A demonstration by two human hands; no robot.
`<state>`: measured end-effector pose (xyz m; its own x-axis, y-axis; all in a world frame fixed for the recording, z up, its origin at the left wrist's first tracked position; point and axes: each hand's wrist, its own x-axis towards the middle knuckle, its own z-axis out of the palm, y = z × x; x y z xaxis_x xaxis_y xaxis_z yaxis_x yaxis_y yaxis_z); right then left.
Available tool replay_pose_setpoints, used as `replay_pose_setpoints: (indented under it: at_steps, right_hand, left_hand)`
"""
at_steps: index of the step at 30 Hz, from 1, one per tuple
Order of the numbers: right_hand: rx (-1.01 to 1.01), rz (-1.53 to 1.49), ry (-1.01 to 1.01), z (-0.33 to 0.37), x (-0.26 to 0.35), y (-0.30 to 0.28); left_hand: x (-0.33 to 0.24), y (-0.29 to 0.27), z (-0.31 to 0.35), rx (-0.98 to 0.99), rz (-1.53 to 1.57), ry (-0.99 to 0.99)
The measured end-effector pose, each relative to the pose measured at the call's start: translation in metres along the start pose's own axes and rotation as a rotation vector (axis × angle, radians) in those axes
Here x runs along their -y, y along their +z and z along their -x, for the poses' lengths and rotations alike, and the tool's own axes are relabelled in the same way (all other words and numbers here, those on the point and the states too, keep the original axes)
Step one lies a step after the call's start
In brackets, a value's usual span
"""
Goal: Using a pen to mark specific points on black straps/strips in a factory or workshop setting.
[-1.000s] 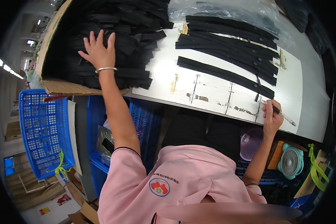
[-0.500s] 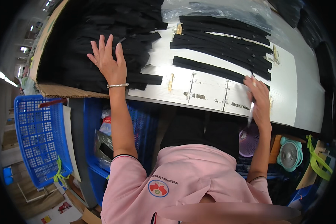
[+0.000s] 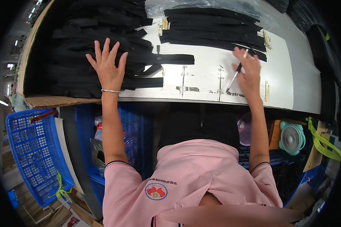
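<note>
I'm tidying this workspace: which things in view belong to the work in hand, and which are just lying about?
Likely in use:
- black strips, under the left hand
- pen, in the right hand
- white tabletop

Apparently just lying about:
- blue basket
- teal fan
- purple basket

Glare on white tabletop (image 3: 204, 72), dark corners; edges bent

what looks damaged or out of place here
The flat white tabletop board shows dark, ragged patches near its front edge, suggesting wear. One long black fabric strip juts rightward beyond the others in the left black pile.
</note>
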<state>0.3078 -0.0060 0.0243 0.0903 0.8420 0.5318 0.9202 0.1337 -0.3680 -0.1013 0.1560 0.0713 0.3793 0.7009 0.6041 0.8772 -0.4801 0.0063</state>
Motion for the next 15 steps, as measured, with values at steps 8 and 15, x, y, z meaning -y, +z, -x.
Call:
replay_pose_setpoints:
  at_steps: [8,15]
  right_hand:
    - [0.163,-0.209,-0.238,-0.033,0.07,0.047]
    - [0.13,-0.015,-0.247,-0.025,0.054,0.043]
  left_hand:
    - [-0.036,0.002,0.004,-0.127,0.196,0.073]
    - [-0.065,0.008,0.027,-0.013,0.328,0.134]
